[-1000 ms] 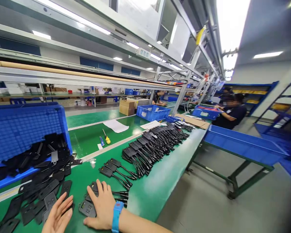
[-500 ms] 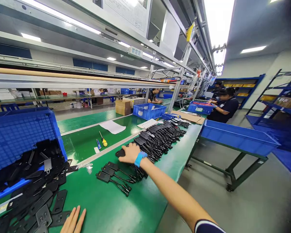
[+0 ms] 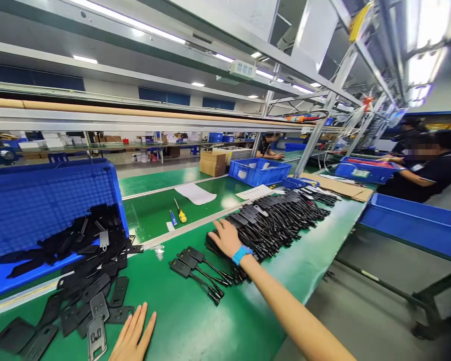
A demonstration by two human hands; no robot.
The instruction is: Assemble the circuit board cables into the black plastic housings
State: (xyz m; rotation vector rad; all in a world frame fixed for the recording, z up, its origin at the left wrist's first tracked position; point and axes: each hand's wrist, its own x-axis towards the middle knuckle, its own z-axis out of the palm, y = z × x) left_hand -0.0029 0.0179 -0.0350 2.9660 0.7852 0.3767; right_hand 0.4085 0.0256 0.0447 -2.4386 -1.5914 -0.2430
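Observation:
My right hand (image 3: 227,238), with a blue band at the wrist, rests at the near end of a long row of black cabled modules (image 3: 270,220). Its fingers are spread, and the palm covers part of the modules beneath. A few more cabled modules (image 3: 188,260) lie side by side just left of that hand, their leads pointing toward the near edge. My left hand (image 3: 135,336) lies flat on the green table at the bottom, fingers stretched out. Loose black plastic covers (image 3: 97,306) are scattered beside it.
A tipped blue crate (image 3: 116,200) spills black covers at the left. A yellow screwdriver (image 3: 182,215), a blue cutter (image 3: 173,217) and a paper sheet (image 3: 197,193) lie beyond the metal strip. Blue bins (image 3: 259,175) stand farther back. A blue cart (image 3: 417,220) flanks the table; co-workers sit beyond.
The view has turned right to left across the scene, so things sit farther right. My right hand's fingers have spread from around a black module. More of my left hand shows.

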